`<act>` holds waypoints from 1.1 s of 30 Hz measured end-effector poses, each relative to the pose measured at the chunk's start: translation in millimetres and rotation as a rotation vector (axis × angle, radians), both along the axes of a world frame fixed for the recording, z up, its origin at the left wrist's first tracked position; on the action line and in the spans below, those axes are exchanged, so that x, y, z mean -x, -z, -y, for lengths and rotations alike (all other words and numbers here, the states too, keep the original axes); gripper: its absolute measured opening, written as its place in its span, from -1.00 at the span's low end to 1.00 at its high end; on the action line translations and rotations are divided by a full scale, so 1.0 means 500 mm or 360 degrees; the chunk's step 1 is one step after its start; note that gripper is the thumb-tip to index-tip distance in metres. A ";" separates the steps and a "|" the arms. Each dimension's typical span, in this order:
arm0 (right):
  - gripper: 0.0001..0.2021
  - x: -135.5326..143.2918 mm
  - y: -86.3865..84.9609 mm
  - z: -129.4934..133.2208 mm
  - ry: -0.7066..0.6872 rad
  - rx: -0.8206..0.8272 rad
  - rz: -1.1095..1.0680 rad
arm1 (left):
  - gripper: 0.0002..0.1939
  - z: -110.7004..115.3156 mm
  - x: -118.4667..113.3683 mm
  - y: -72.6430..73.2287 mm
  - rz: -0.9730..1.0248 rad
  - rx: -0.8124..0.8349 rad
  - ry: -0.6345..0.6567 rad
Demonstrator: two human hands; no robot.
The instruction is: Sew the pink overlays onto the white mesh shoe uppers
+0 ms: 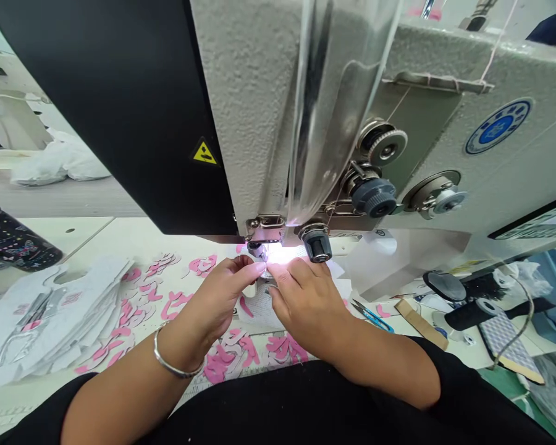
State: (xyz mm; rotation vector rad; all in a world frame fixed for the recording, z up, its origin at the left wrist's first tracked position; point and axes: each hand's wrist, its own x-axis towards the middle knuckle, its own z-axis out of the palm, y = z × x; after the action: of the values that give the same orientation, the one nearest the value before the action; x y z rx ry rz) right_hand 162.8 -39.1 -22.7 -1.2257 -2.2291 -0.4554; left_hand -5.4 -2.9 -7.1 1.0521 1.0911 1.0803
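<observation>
A white textured fabric piece (262, 309) with a pink curved patch (246, 307) on it lies under the sewing machine's lit needle area (258, 250). My left hand (220, 296), with a silver bangle on the wrist, pinches thumb and forefinger together at the fabric's edge, just in front of the presser foot. My right hand (310, 303) rests on the fabric to the right of the needle. Its forefinger points toward the needle, and its thumb is apart from it. The bright lamp washes out the spot between the fingertips.
Pink cut pieces (136, 306) are scattered left and in front (234, 355). White bib-shaped pieces (60, 315) are stacked at left, near a dark bottle (16, 238). Blue-handled snips (373, 316), a cardboard strip (421, 324) and a black thread spool (470, 314) lie right. The machine head (250, 93) overhangs my hands.
</observation>
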 end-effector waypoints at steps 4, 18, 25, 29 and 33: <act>-0.63 0.015 0.001 0.011 0.0039 0.0008 -0.0001 | -0.93 -0.012 -0.012 -0.011 0.0065 -0.0016 0.0096; -0.67 -0.076 -0.052 -0.054 -0.0327 0.0840 -0.0385 | -0.88 -0.030 0.000 -0.012 0.0129 -0.0047 0.0260; -0.66 -0.064 -0.020 -0.062 -0.0376 0.0709 -0.0519 | -0.92 -0.020 0.003 -0.010 0.0227 -0.0050 0.0310; -0.65 -0.058 -0.013 -0.059 -0.0318 0.0600 -0.0469 | -0.94 -0.022 0.002 -0.010 0.0178 -0.0053 0.0279; -0.67 -0.046 -0.003 -0.051 -0.0233 0.0400 -0.0420 | -0.99 -0.034 0.007 -0.009 0.0057 -0.0010 0.0179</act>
State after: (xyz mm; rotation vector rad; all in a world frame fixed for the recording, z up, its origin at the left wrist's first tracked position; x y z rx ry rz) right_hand 185.7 -13.7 -21.1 -1.1576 -2.1710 0.0448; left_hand -8.8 14.2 -2.7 1.0824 0.9888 1.0096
